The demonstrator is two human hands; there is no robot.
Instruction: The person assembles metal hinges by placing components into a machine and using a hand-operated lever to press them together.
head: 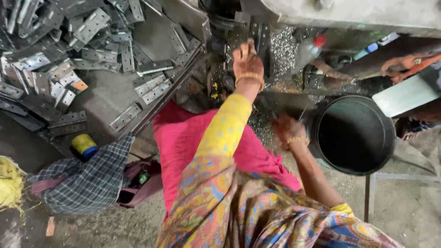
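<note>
A metal hinge plate (254, 36) is being fed into the press at the far centre by the left hand (247, 62), apparently pinched at its edge. The right hand (287, 130), blurred beside the dark bucket (353, 134), has a grip that cannot be told. Fingers are best kept clear of the die.

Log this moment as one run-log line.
left hand: reaching at the machine, hold unclear | right hand: blurred, beside black bucket | metal hinges: piled on tray at left
</note>
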